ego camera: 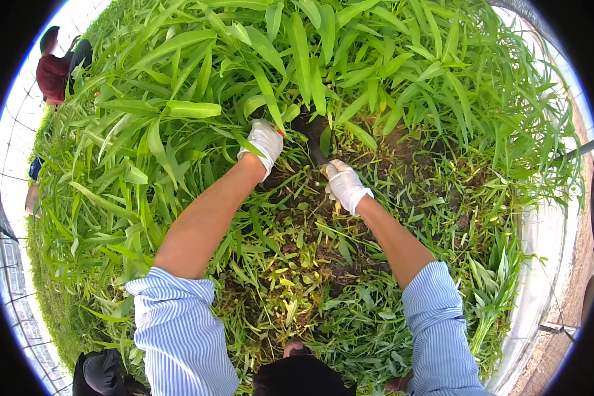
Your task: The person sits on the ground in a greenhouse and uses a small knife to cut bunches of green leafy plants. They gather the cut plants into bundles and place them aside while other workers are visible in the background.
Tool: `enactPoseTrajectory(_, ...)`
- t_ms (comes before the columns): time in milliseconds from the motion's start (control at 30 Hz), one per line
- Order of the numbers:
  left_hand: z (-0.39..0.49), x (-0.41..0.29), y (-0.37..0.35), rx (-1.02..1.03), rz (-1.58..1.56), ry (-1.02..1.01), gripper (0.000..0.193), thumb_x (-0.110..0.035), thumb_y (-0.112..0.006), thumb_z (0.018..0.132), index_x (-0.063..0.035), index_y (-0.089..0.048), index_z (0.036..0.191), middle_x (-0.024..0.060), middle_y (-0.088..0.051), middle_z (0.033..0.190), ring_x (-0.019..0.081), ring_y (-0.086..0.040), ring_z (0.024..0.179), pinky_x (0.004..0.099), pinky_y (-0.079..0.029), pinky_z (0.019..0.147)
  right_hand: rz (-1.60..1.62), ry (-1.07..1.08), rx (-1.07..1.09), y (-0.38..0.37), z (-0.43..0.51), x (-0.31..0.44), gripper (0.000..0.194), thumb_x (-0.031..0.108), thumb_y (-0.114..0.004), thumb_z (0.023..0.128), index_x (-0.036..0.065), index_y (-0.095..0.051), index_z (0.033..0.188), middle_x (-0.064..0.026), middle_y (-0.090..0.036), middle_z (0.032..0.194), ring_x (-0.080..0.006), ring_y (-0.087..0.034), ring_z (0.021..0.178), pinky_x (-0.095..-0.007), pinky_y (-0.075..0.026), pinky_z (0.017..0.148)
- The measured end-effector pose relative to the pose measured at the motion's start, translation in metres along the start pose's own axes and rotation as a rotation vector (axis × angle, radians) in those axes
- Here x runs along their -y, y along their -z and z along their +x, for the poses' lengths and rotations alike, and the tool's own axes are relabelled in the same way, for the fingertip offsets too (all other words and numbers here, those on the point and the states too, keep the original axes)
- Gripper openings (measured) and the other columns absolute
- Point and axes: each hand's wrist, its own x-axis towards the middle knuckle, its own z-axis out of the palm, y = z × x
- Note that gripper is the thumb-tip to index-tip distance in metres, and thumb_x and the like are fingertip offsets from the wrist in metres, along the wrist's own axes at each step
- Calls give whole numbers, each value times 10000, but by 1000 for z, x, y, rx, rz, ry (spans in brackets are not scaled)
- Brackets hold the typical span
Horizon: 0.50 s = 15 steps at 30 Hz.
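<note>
Long-leaved green plants, likely water spinach (297, 54), grow densely before me. My left hand (263, 143), in a thin white glove, is curled around leafy stems at the edge of the stand. Leaves hide most of its fingers, and a small red thing (279, 132) shows by them. In its own white glove, my right hand (345, 183) grips the handle end of a dark-bladed knife (318, 151). The blade points up and left, low to the soil and right of my left hand; its far end is in shadow among stems.
Cut stubble and loose leaves (297, 267) cover the soil below my hands. A bundle of cut stems (487, 307) lies at right, beside white sheeting (539, 277). Another person (54, 74) is at upper left. Dark cloth (101, 373) shows at lower left.
</note>
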Motion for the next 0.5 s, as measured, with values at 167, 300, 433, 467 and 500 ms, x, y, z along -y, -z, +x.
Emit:
enactPoseTrajectory(167, 22, 1, 38, -67, -142, -200, 90, -88, -615, 848, -94, -703, 867, 55, -688, 760, 210, -674, 690, 365, -460, 572, -284, 123, -70, 28, 79, -35, 286, 301, -454, 1053, 48, -588, 1061, -2, -533, 716, -128, -464, 519, -282, -407, 506)
enactPoseTrajectory(300, -28, 15, -13, 32, -150, -242, 65, -105, -640, 794, -117, -698, 766, 49, -669, 702, 226, -657, 685, 389, -458, 607, -225, 3, 79, 0, -18, -65, 319, 311, -484, 1044, 24, -601, 1116, -5, -567, 761, -81, -427, 485, -259, -349, 438)
enactPoseTrajectory(433, -33, 14, -4, -163, -102, -112, 34, -99, -654, 751, -100, -675, 778, 86, -668, 752, 233, -628, 710, 386, -435, 588, -235, 55, -58, 58, -71, -67, 393, 337, -485, 1044, -5, -661, 1128, -90, -704, 885, -128, -563, 641, -285, -477, 625)
enactPoseTrajectory(467, -30, 16, 1, -128, -116, -108, 31, -84, -646, 765, -97, -658, 790, 86, -673, 739, 239, -652, 692, 382, -455, 562, -307, 193, -123, 68, -56, -64, 407, 346, -456, 1053, 8, -668, 1131, -121, -717, 916, -172, -616, 727, -296, -492, 699)
enactPoseTrajectory(500, -35, 20, -4, -103, -160, -95, 36, -87, -644, 781, -108, -668, 798, 69, -678, 747, 236, -662, 701, 383, -464, 567, -481, 288, -134, 59, -49, -41, 496, 427, -410, 1051, 15, -673, 1131, -161, -722, 955, -255, -661, 876, -347, -496, 817)
